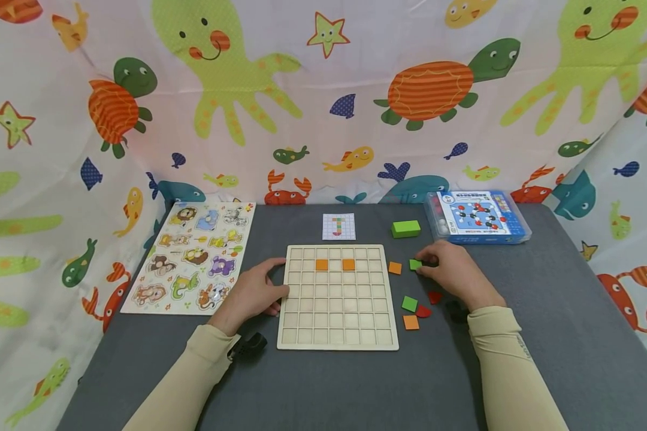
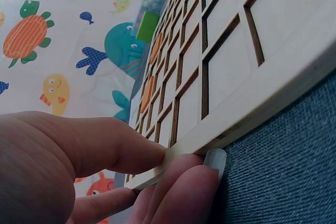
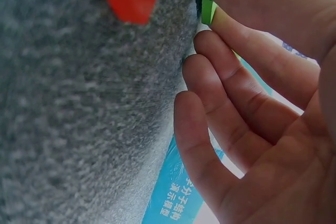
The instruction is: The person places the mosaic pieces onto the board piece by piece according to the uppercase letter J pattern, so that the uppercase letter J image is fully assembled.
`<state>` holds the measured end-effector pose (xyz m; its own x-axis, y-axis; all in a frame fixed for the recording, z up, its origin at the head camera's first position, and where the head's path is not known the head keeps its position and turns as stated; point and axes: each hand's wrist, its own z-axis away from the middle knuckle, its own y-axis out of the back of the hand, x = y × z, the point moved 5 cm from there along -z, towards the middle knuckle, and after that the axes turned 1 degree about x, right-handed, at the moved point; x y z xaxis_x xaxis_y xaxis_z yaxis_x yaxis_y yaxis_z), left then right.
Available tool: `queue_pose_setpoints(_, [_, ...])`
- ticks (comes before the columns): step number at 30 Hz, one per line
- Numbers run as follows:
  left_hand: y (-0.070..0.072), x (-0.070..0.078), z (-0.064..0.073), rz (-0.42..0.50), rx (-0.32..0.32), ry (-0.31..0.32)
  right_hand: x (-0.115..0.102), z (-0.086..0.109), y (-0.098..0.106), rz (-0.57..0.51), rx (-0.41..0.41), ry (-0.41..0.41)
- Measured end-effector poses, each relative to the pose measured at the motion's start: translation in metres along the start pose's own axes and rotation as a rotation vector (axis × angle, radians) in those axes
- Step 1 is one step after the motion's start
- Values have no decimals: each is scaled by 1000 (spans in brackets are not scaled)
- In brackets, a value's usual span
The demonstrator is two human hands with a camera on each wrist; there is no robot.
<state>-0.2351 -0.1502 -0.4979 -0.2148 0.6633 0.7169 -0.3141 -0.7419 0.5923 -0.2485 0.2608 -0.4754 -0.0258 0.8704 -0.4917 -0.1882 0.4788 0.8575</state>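
Note:
A wooden grid board lies on the table in front of the person. My left hand grips its left edge, thumb on the rim and fingers curled against the side, as the left wrist view shows. Two orange square tiles sit in the second row from the far edge, one cell apart. Right of the board, my right hand pinches a green square tile between thumb and index finger, the other fingers loosely bent. Near it lie an orange tile, another green tile and red rounded pieces.
Behind the board lies a small pattern card. A green block and a blue-labelled plastic case stand at the back right. An animal puzzle board is at the left. A printed cloth hangs behind the table.

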Motion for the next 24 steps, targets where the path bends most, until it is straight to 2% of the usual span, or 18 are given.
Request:
queue_pose_setpoints(8, [-1,-1,-1,3,-4,3,-13,3,-2,-1,16,30])
queue_pose_setpoints(15, [-1,-1,-2,23,-6,-2,-36,0,-11,-12,37,103])
queue_pose_setpoints(20, [-1,0,-2,26,-1,-13,-58,-8,-26,-31,23,157])
queue_pose_setpoints(24, [1,-1,-1,27,8,-10,-86,-15,-38,-38,10,203])
